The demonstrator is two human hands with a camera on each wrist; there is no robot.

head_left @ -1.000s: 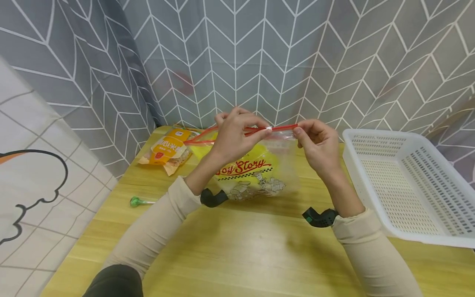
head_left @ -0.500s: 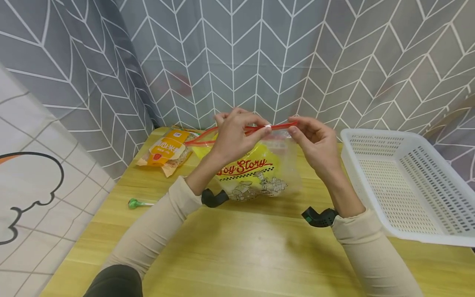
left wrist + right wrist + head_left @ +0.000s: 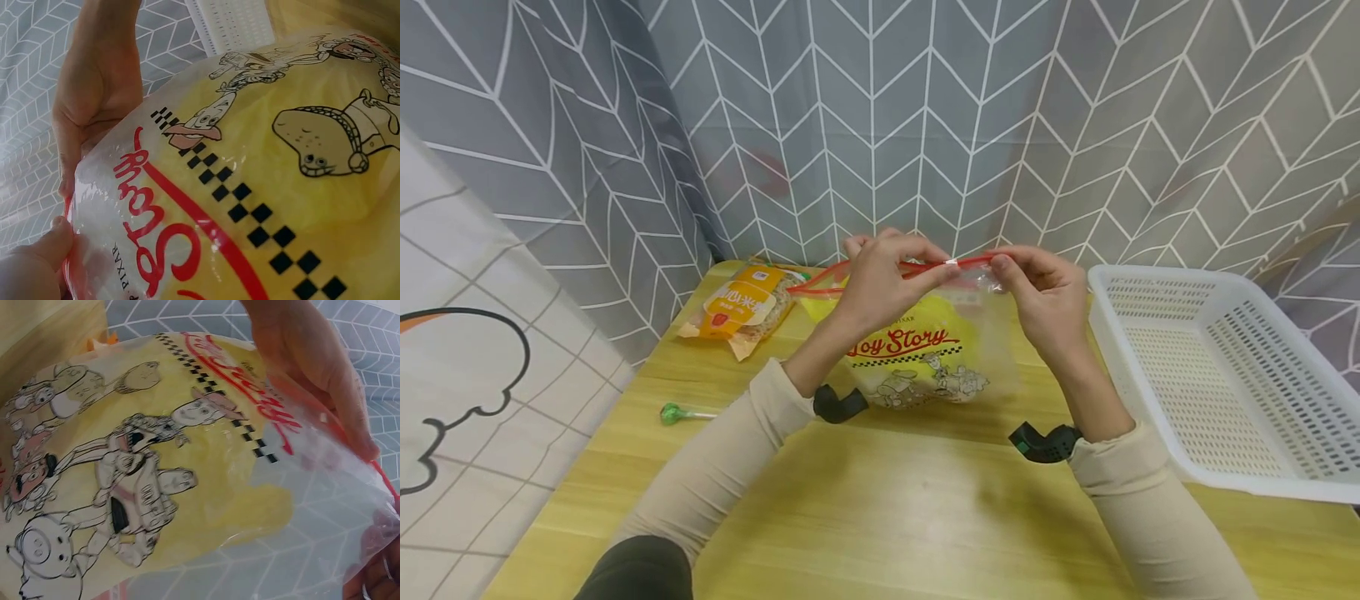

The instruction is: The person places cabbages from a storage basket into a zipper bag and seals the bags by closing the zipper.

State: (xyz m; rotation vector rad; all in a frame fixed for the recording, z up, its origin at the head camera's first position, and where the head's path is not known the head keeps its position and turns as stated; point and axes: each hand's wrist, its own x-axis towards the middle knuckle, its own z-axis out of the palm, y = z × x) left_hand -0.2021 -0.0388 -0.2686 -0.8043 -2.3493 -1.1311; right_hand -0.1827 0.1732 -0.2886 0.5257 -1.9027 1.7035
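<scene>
A clear zip bag (image 3: pixel 925 350) with cartoon print and a red zip edge stands on the table, something yellow inside it. My left hand (image 3: pixel 891 279) pinches the red edge near its middle, with thumb and forefinger at a small whitish slider (image 3: pixel 952 262). At the right corner of the same edge, my right hand (image 3: pixel 1045 292) pinches the bag between thumb and fingers. Left of my left hand, the two red strips stand apart. Both wrist views show the printed side of the bag (image 3: pixel 250 156) close up, and the right wrist view shows my left hand (image 3: pixel 319 369) at the zip.
An orange snack packet (image 3: pixel 741 308) lies at the table's back left. Nearer sits a green-wrapped lollipop (image 3: pixel 674 413), its stick partly behind my left sleeve. A white plastic basket (image 3: pixel 1108 333) stands on the right. A patterned curtain (image 3: pixel 880 125) hangs behind the table.
Both hands keep their pinch on the bag's edge. The right fingertips have shifted slightly along the corner, and the camera view has moved a little.
</scene>
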